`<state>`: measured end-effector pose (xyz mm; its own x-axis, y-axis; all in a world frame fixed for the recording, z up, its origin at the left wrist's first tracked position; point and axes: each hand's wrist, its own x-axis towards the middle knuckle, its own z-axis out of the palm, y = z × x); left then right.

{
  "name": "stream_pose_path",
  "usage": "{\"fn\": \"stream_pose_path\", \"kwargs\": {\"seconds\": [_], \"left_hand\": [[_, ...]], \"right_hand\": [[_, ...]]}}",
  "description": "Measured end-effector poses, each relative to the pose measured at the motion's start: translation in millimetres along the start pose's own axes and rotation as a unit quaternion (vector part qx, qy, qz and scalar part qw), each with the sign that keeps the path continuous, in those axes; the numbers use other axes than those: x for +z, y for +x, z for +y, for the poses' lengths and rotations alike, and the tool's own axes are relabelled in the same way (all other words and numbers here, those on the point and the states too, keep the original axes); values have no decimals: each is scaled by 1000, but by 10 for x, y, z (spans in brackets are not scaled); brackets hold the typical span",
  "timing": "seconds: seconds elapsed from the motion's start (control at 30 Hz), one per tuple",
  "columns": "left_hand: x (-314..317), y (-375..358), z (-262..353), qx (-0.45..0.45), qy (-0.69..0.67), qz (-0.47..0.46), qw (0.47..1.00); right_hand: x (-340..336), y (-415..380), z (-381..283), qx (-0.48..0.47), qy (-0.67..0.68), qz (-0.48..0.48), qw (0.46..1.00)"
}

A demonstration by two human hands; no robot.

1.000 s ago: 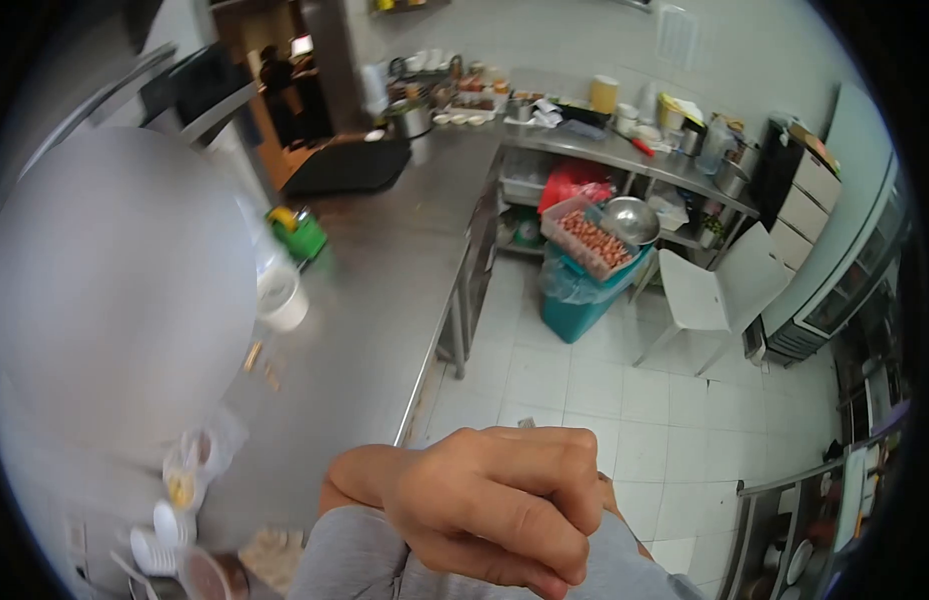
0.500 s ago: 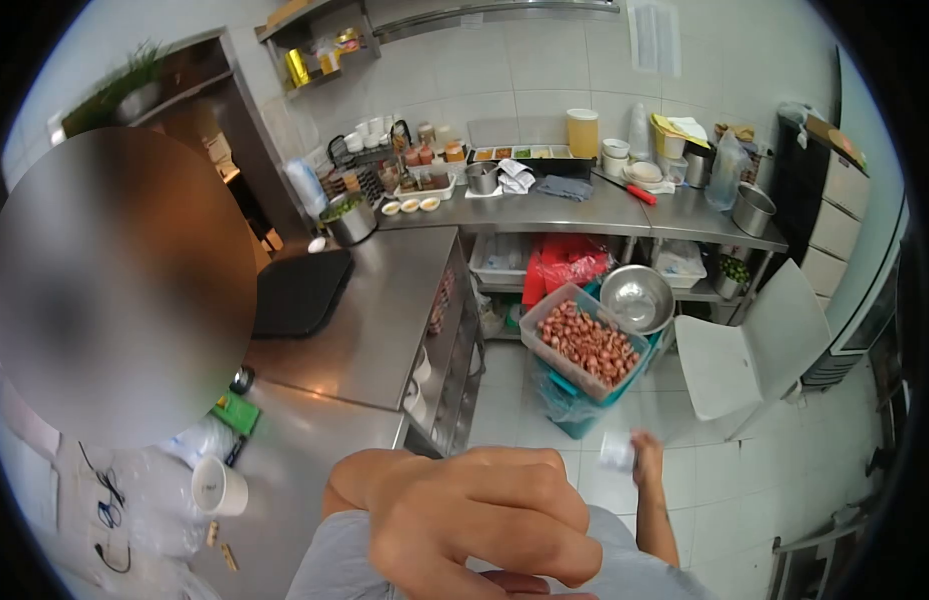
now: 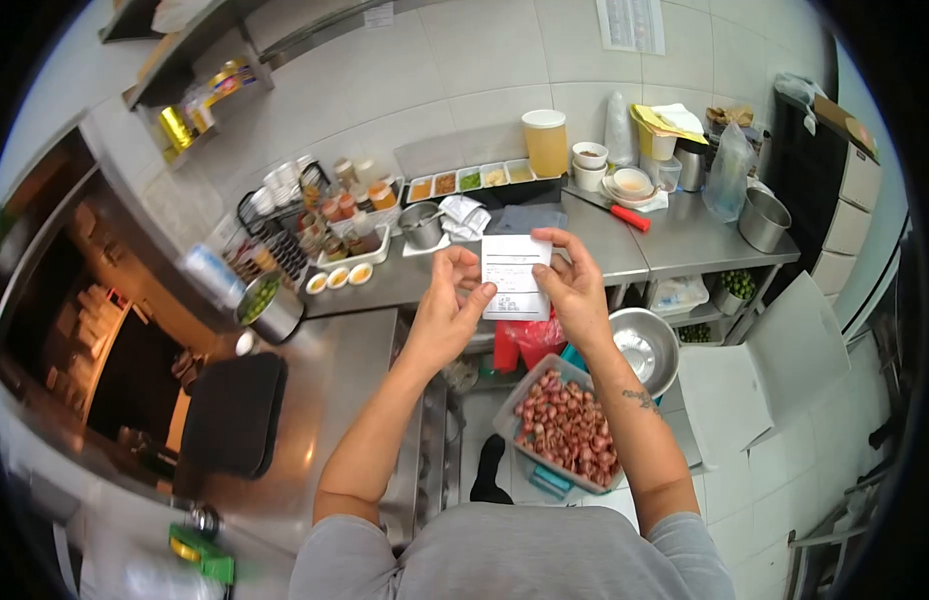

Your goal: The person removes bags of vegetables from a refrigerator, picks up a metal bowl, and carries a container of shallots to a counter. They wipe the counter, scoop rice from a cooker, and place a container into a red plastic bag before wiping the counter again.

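Note:
A small white printed paper slip (image 3: 513, 272) is held up flat in front of me, lines of dark print facing me. My left hand (image 3: 450, 305) pinches its left edge between thumb and fingers. On the other side, my right hand (image 3: 573, 290) grips the right edge, thumb resting on the print. Below the right forearm, a plastic tub (image 3: 507, 418) full of shallots (image 3: 570, 425) stands low, beside a steel bowl (image 3: 645, 348). Behind the slip runs the steel counter (image 3: 613, 258).
A red-handled knife (image 3: 628, 217) lies on the back counter near a tub of yellow liquid (image 3: 545, 143) and small sauce bowls. At left, a black tray (image 3: 235, 415) rests on a steel worktop near a pot of greens (image 3: 272, 305). A white chair (image 3: 755, 370) stands right.
The slip has risen from low at my right side to chest height. My left hand, earlier curled close to the camera, now holds it too. The person at left has left the view.

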<state>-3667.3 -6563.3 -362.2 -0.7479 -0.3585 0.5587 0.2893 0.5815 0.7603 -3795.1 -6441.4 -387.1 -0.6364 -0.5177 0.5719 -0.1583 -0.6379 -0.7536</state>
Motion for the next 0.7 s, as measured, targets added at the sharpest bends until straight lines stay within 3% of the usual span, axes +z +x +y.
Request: {"fn": "stream_pose_path", "kwargs": {"seconds": [0.07, 0.2, 0.3, 0.4, 0.43, 0.5, 0.63, 0.7], "left_hand": [[7, 399, -468, -20, -129, -10, 991], [-310, 1461, -1214, -1, -20, -8, 1000], [-771, 2410, -1608, 138, 100, 35, 985], [-1405, 3506, -1776, 227, 205, 101, 947], [-1642, 3912, -1853, 237, 195, 136, 942], [-2061, 4630, -1869, 237, 221, 248, 913], [-2850, 5854, -2203, 307, 231, 365, 848], [-3108, 6212, -2394, 236, 263, 357, 865]], "right_hand": [[-34, 388, 337, 20, -12, 7, 1000], [23, 1274, 856, -3, -88, 59, 994], [-354, 1624, 1617, -1, -234, 99, 967], [-799, 1450, 2358, 64, -409, 127, 902], [-932, 1298, 2562, 119, -467, 117, 868], [-1129, 973, 2970, 141, -568, 104, 804], [-863, 1137, 2917, 105, -638, 106, 756], [-877, 1119, 2943, 88, -644, 107, 752]]}}
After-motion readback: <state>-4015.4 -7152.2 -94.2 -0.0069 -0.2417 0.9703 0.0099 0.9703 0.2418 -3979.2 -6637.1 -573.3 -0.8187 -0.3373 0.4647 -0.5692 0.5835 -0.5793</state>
